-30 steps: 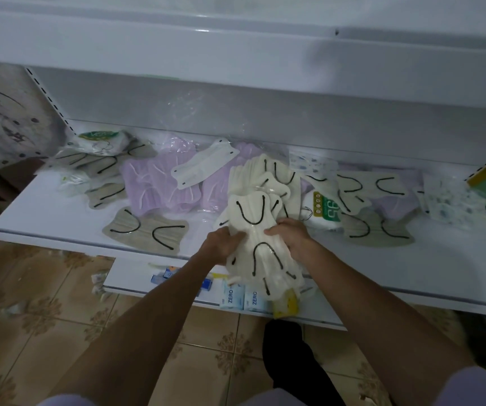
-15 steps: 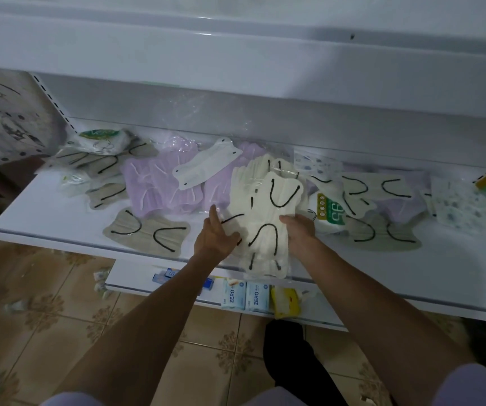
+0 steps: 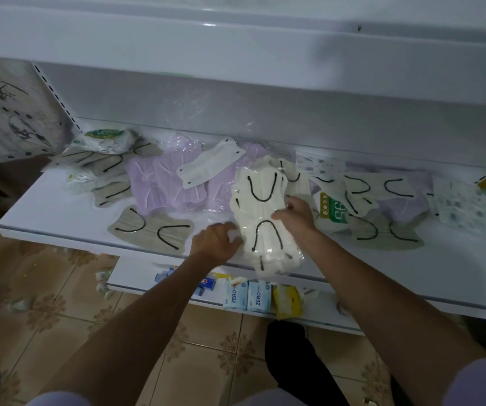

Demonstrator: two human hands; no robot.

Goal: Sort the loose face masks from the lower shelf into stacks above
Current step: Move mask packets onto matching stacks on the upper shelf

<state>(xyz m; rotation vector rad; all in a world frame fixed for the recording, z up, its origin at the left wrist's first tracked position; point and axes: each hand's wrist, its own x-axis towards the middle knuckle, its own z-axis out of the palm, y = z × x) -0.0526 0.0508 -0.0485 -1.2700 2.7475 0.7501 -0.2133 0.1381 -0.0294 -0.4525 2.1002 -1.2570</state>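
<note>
On the white metal shelf (image 3: 45, 212), a grey-beige face mask with black ear loops (image 3: 151, 230) lies near the front edge. The left hand (image 3: 215, 241), blurred, touches the clear-wrapped stack of cream face masks (image 3: 262, 218); its hold cannot be told. The stack overhangs the edge, and the right hand (image 3: 297, 215) grasps its right side.
</note>
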